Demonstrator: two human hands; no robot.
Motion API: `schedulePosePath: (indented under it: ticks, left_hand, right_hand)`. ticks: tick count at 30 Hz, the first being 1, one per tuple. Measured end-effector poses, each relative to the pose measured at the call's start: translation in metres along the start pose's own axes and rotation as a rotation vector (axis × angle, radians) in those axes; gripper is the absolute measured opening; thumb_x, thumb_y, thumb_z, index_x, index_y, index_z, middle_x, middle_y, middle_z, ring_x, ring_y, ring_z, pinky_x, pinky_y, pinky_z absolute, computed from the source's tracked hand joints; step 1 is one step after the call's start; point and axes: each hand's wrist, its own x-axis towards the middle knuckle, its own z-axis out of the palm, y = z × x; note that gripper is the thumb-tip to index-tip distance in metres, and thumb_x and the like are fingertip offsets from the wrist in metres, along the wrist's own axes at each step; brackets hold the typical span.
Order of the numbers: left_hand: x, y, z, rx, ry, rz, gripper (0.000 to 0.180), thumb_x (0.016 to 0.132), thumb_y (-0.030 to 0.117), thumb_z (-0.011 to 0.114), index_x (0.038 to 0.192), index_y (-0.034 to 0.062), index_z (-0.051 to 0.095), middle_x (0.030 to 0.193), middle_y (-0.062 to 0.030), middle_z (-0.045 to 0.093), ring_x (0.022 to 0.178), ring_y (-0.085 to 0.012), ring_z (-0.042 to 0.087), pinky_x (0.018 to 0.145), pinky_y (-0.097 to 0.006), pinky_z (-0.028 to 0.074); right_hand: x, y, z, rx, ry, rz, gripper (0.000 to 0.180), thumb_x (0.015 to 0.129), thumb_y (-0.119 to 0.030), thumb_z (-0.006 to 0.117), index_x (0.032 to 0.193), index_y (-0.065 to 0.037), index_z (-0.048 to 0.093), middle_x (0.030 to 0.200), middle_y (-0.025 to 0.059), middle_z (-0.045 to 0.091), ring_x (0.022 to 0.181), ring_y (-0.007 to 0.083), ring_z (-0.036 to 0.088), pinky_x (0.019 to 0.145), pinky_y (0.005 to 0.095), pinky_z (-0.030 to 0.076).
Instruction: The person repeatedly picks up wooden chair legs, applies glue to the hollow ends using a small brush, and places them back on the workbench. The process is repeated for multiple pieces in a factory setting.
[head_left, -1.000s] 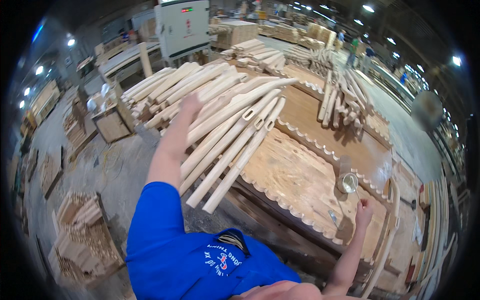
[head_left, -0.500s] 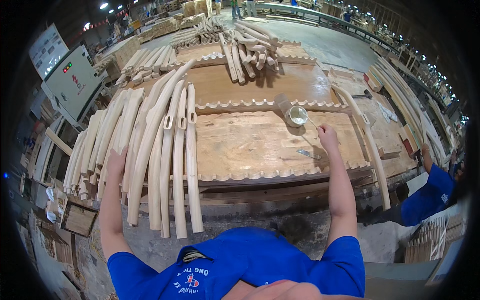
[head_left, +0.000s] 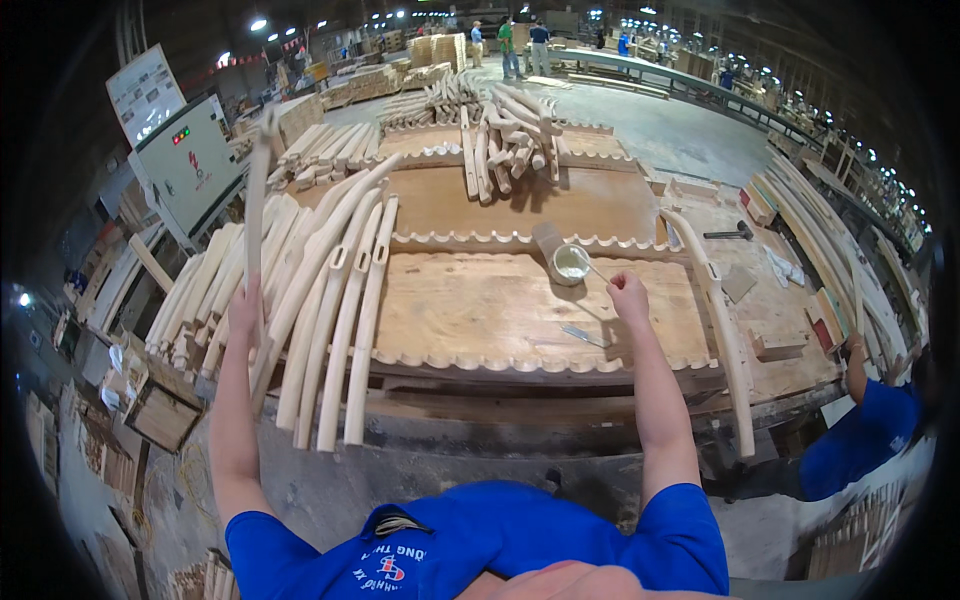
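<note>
Over our scalloped bench (head_left: 470, 305), our right hand (head_left: 627, 297) pinches a stick (head_left: 596, 269); at the bench's left, our left hand (head_left: 244, 310) grips a bar (head_left: 256, 195); grey floor (head_left: 690, 145) lies behind.

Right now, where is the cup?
In the head view, the cup is right of centre, just left of the right hand and beside a scalloped wooden strip.

I see white lettering (head_left: 413, 553) and a red emblem (head_left: 392, 569) on the blue cloth shirt (head_left: 490, 530), bottom centre, and red markings (head_left: 195, 163) on the grey metal cabinet (head_left: 180, 170), upper left.
</note>
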Motion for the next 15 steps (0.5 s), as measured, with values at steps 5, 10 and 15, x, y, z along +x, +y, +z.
schedulePosePath:
  ticks: [5,10,15]
  left_hand:
    - [-0.107,0.081,0.111,-0.508,-0.139,0.228,0.045,0.086,0.034,0.058,0.116,0.0075,0.038,0.063,-0.001,0.047,0.047,-0.011,0.05,0.04,-0.024,0.044]
    - [-0.264,0.08,0.229,-0.796,-0.459,0.006,0.047,0.08,0.026,0.058,0.118,0.005,0.041,0.06,-0.0021,0.052,0.041,-0.0111,0.051,0.035,-0.023,0.043]
    - [-0.359,0.046,0.31,-0.819,-0.83,-0.231,0.038,0.08,0.019,0.064,0.109,0.0071,0.044,0.069,-0.0023,0.05,0.044,-0.0116,0.05,0.036,-0.025,0.044]
  right_hand:
    - [-0.006,0.013,-0.028,0.421,-0.256,0.137,0.019,0.085,-0.019,0.055,0.086,-0.001,0.062,0.062,0.0036,0.056,0.055,0.0103,0.051,0.053,0.025,0.04]
    - [-0.042,-0.002,-0.055,0.624,-0.286,-0.019,0.016,0.09,-0.017,0.052,0.095,-0.003,0.059,0.068,-0.002,0.052,0.058,0.0038,0.041,0.051,0.0198,0.034]
    - [-0.057,0.005,-0.093,0.616,-0.354,-0.142,0.016,0.091,-0.016,0.053,0.097,-0.003,0.06,0.071,-0.0026,0.052,0.061,0.004,0.043,0.054,0.0193,0.035]
